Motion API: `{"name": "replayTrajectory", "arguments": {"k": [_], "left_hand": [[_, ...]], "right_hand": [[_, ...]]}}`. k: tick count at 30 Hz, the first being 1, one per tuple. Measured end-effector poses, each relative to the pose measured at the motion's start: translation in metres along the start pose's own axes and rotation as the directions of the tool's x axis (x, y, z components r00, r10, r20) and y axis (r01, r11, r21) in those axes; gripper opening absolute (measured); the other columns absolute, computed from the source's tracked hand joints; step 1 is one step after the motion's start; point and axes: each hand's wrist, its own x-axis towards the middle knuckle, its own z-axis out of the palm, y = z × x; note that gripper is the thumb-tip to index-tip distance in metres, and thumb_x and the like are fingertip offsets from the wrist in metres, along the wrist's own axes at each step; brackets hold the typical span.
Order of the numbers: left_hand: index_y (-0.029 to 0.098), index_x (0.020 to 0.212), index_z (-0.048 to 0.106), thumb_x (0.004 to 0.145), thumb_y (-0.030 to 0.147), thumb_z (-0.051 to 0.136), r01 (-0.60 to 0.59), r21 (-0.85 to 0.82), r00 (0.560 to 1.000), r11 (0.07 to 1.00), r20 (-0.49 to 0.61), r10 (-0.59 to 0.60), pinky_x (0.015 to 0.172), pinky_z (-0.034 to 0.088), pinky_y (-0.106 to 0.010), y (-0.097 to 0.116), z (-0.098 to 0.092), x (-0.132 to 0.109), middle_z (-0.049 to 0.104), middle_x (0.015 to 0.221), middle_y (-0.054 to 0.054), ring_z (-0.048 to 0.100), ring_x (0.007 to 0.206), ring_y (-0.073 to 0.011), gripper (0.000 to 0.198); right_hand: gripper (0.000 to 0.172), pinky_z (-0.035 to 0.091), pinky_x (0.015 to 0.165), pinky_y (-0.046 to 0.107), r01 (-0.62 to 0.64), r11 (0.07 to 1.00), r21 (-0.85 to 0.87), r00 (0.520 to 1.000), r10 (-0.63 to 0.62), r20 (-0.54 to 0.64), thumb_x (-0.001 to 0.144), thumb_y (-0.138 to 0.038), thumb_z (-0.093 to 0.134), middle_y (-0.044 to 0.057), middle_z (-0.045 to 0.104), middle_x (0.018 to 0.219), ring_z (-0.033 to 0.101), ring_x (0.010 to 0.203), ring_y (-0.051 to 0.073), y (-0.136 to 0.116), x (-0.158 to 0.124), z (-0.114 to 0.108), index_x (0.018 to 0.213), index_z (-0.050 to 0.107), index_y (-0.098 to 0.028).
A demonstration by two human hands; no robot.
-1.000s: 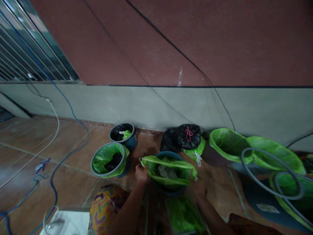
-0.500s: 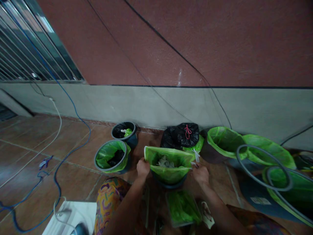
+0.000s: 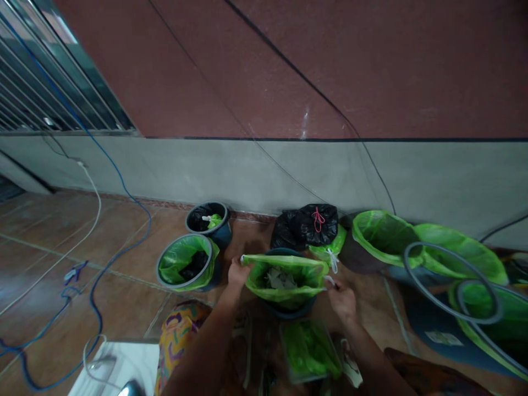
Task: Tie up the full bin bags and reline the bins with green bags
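Observation:
In front of me a green garbage bag (image 3: 289, 300) lines a dark bucket (image 3: 284, 313), with pale, crumpled scraps (image 3: 280, 278) inside. My left hand (image 3: 238, 273) is closed on the white drawstring at the bag's left corner. On the opposite side my right hand (image 3: 342, 298) pinches the white drawstring (image 3: 329, 280) where it leaves the bag. The bag's back edge is stretched nearly straight between the hands, while its front edge sags. Closer to my body, a clear container (image 3: 309, 352) holds folded green plastic.
Black tied bags (image 3: 305, 225) rest against the wall behind the bucket. Two lined bins (image 3: 187, 261) (image 3: 208, 220) stand left. More green-lined bins (image 3: 388, 239) and a loose grey ring (image 3: 451, 283) are at right. A blue hose (image 3: 119, 256) crosses the floor near a white board (image 3: 119, 366).
My hands have moved slightly apart, pulling the drawstring outward. The bag's back edge has dropped and tightened, so its mouth looks narrower. The camera view has shifted a little.

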Motion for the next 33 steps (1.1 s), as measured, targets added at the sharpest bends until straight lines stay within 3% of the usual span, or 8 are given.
{"name": "replayTrajectory", "arguments": {"k": [3, 6, 9, 15, 18, 20, 29, 33], "left_hand": [[0.016, 0.097, 0.076, 0.08, 0.025, 0.068, -0.016, 0.105, 1.0, 0.994, -0.006, 0.017, 0.08, 0.052, -0.032, 0.013, -0.004, 0.009, 0.078, 0.1, -0.014, 0.073, 0.097, -0.0296, 0.021], [0.017, 0.092, 0.078, 0.086, 0.028, 0.06, -0.111, 0.198, 0.993, 0.974, -0.026, 0.119, 0.081, 0.051, -0.031, 0.027, -0.009, 0.008, 0.078, 0.099, -0.014, 0.072, 0.096, -0.0279, 0.022], [0.017, 0.082, 0.077, 0.085, 0.026, 0.058, -0.235, 0.093, 0.972, 0.968, 0.024, 0.234, 0.078, 0.05, -0.028, 0.037, -0.01, 0.002, 0.077, 0.087, -0.01, 0.071, 0.086, -0.0221, 0.021], [0.017, 0.069, 0.067, 0.081, 0.033, 0.057, -0.285, -0.38, 0.902, 0.88, 0.204, 0.38, 0.065, 0.044, -0.024, 0.053, -0.007, -0.019, 0.066, 0.066, -0.001, 0.059, 0.064, -0.014, 0.022], [0.017, 0.064, 0.064, 0.078, 0.036, 0.059, -0.411, -0.331, 0.786, 0.85, 0.344, 0.514, 0.064, 0.041, -0.024, 0.068, -0.011, -0.03, 0.062, 0.062, 0.001, 0.055, 0.064, -0.0131, 0.024], [0.017, 0.064, 0.064, 0.08, 0.037, 0.056, -0.476, -0.271, 0.741, 0.837, 0.389, 0.547, 0.064, 0.04, -0.024, 0.079, -0.016, -0.036, 0.061, 0.062, 0.001, 0.053, 0.063, -0.0129, 0.027], [0.017, 0.063, 0.059, 0.085, 0.035, 0.049, -0.555, -0.248, 0.665, 0.794, 0.441, 0.603, 0.063, 0.038, -0.024, 0.106, -0.02, -0.054, 0.058, 0.061, 0.002, 0.05, 0.061, -0.0119, 0.03], [0.017, 0.067, 0.062, 0.085, 0.029, 0.049, -0.618, -0.195, 0.641, 0.762, 0.436, 0.631, 0.064, 0.038, -0.023, 0.116, -0.024, -0.06, 0.059, 0.064, 0.002, 0.051, 0.064, -0.012, 0.025]], "right_hand": [[0.044, 0.05, 0.069, 0.037, 0.007, 0.973, 0.231, 1.0, -0.005, -0.011, 0.069, -0.056, 0.06, 0.012, 0.074, 0.076, 0.068, 0.075, 0.029, -0.011, 0.002, 0.001, 0.078, 0.073, -0.015], [0.042, 0.049, 0.067, 0.032, 0.055, 0.911, 0.409, 0.998, -0.049, -0.026, 0.067, -0.058, 0.065, 0.008, 0.071, 0.069, 0.065, 0.068, 0.022, -0.033, 0.0, 0.0, 0.07, 0.07, -0.016], [0.045, 0.046, 0.063, 0.029, 0.092, 0.894, 0.438, 0.994, -0.109, 0.014, 0.067, -0.062, 0.066, 0.006, 0.069, 0.065, 0.06, 0.063, 0.018, -0.059, -0.006, -0.004, 0.067, 0.069, -0.016], [0.041, 0.045, 0.063, 0.028, 0.222, 0.915, 0.338, 0.943, -0.289, 0.164, 0.074, -0.058, 0.06, 0.005, 0.069, 0.067, 0.06, 0.065, 0.018, -0.085, -0.013, -0.002, 0.071, 0.068, -0.018], [0.037, 0.041, 0.058, 0.028, 0.261, 0.94, 0.22, 0.923, -0.31, 0.229, 0.076, -0.054, 0.055, 0.003, 0.065, 0.061, 0.056, 0.058, 0.017, -0.092, -0.012, 0.002, 0.067, 0.065, -0.02], [0.036, 0.039, 0.058, 0.028, 0.306, 0.939, 0.156, 0.909, -0.337, 0.247, 0.079, -0.052, 0.051, 0.002, 0.065, 0.062, 0.056, 0.057, 0.016, -0.099, -0.011, 0.001, 0.069, 0.065, -0.021], [0.029, 0.037, 0.061, 0.026, 0.459, 0.879, -0.126, 0.857, -0.4, 0.326, 0.09, -0.032, 0.044, 0.004, 0.067, 0.068, 0.06, 0.065, 0.016, -0.136, -0.023, -0.009, 0.074, 0.064, -0.02], [0.024, 0.038, 0.067, 0.026, 0.477, 0.838, -0.266, 0.864, -0.392, 0.315, 0.091, -0.025, 0.047, 0.007, 0.072, 0.083, 0.065, 0.078, 0.018, -0.15, -0.032, -0.013, 0.096, 0.069, -0.017]]}}
